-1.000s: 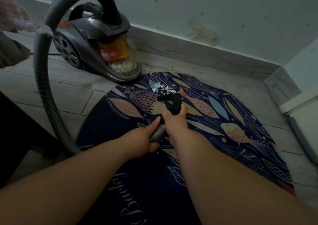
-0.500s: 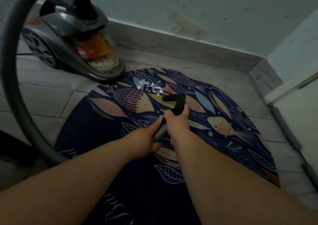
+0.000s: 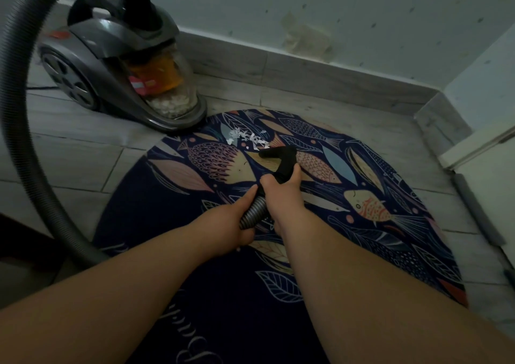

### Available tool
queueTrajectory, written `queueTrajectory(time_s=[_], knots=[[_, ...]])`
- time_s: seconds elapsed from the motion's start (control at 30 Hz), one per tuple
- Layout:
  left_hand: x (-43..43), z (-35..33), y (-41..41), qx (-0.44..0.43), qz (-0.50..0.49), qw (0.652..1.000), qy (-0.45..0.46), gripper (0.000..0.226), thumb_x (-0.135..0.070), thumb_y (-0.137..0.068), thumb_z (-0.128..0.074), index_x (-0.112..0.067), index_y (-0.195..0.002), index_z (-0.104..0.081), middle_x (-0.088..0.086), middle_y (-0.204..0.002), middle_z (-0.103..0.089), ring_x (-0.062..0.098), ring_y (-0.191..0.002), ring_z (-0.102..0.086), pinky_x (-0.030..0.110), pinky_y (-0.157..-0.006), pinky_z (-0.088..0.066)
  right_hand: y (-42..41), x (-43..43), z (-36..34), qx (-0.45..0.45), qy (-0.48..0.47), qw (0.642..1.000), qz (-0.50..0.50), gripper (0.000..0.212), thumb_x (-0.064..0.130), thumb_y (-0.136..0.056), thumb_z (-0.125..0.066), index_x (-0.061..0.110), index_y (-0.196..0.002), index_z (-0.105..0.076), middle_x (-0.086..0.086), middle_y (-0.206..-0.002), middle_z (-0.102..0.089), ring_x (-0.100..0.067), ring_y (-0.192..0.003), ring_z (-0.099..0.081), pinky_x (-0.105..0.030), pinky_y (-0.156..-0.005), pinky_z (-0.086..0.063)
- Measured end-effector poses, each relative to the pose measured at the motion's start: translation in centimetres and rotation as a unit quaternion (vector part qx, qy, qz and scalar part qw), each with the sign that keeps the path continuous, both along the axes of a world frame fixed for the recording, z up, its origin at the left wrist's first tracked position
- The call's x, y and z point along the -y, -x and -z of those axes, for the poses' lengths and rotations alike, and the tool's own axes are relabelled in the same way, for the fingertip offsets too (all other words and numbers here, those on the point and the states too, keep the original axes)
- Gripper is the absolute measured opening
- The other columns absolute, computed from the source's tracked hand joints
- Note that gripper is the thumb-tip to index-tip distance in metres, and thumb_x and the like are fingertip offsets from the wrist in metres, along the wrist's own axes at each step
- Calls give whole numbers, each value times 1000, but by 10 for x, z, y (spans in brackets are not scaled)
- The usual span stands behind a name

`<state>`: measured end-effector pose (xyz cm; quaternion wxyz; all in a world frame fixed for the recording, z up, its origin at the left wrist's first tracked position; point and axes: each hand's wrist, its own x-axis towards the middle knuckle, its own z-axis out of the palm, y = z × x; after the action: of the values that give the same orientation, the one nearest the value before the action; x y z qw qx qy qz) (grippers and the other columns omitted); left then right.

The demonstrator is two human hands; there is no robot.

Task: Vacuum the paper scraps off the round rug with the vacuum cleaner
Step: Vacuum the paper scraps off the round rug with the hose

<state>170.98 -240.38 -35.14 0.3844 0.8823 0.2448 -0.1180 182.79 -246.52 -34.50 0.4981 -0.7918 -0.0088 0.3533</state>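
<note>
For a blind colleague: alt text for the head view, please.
Left hand holds a vacuum hose and right hand its black nozzle, beside white paper scraps on a round fish-patterned rug. The vacuum cleaner sits behind on tiles.

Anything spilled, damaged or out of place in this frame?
White paper scraps lie scattered on the far edge of the rug, just beyond the nozzle, beside the vacuum. On the wall, a discoloured patch above the skirting looks like peeled covering. Nothing else stands out.
</note>
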Motion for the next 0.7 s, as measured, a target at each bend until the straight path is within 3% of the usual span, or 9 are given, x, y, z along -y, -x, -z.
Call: queueTrajectory(time_s=[0.1, 0.2, 0.43, 0.7], knots=[[-6, 1, 7, -5, -12, 1000, -18, 90, -31, -90, -56, -37, -149, 13, 9, -117, -60, 16, -89, -55, 19, -75, -38, 6, -9, 1, 5, -1, 1000, -15, 86, 29, -94, -57, 46, -155, 2, -9, -141, -47, -28, -103, -57, -50, -94, -52], [-12, 1, 16, -9, -20, 1000, -22, 90, -32, -90, -56, -37, -148, 13, 10, -119, -60, 20, -96, -58, 20, -76, -39, 11, -18, 3, 4, -2, 999, -33, 84, 28, -96, -55, 45, -155, 1, -9, -138, -48, -26, -99, -55, -48, -94, -51], [-27, 3, 31, -22, -33, 999, -25, 93, -35, -90, -58, -39, -148, 13, 8, -118, -59, 14, -86, -52, 20, -72, -37, 26, -38, 5, -14, -19, 999, -43, 85, 27, -93, -57, 47, -155, -2, -9, -148, -41, -31, -113, -55, -53, -99, -50], [-19, 0, 14, -6, -14, 1000, 0, 89, -32, -91, -57, -38, -149, 9, 8, -122, -58, 12, -86, -51, 17, -72, -36, 11, -25, 0, 13, 10, 1000, -24, 83, 29, -95, -56, 45, -156, -2, -11, -144, -44, -28, -99, -57, -54, -95, -52]])
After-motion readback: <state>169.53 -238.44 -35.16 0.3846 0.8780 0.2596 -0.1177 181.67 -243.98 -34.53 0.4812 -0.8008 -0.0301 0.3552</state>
